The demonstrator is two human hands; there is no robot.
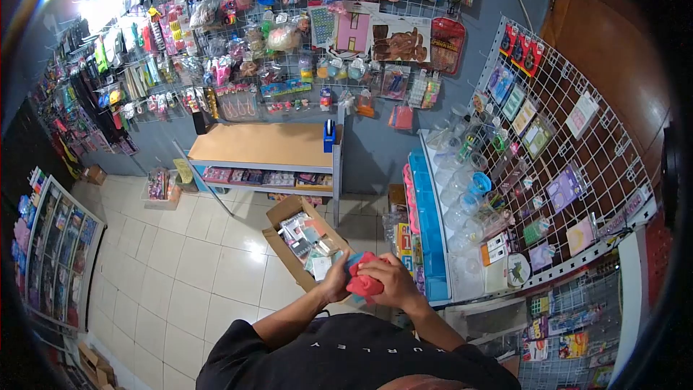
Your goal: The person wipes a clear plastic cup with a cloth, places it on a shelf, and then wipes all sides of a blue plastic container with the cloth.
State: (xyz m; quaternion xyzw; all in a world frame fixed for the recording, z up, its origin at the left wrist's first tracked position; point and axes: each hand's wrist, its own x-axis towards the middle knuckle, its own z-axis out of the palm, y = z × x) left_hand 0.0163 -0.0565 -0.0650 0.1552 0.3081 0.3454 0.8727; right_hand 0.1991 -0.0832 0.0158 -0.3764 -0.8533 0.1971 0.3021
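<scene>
Close in front of my chest, my right hand is closed around a crumpled red cloth. A light blue object shows beside the cloth, mostly covered, so its kind cannot be made out. My left hand curls against that blue object from the left, its fingers partly hidden. Just beyond my hands, an open cardboard box on the floor contains several small packaged items.
A wooden-topped shelf carries a blue tape dispenser. To the right, a white shelf holds clear plastic jars below a wire grid hung with goods. A display rack stands left on the tiled floor.
</scene>
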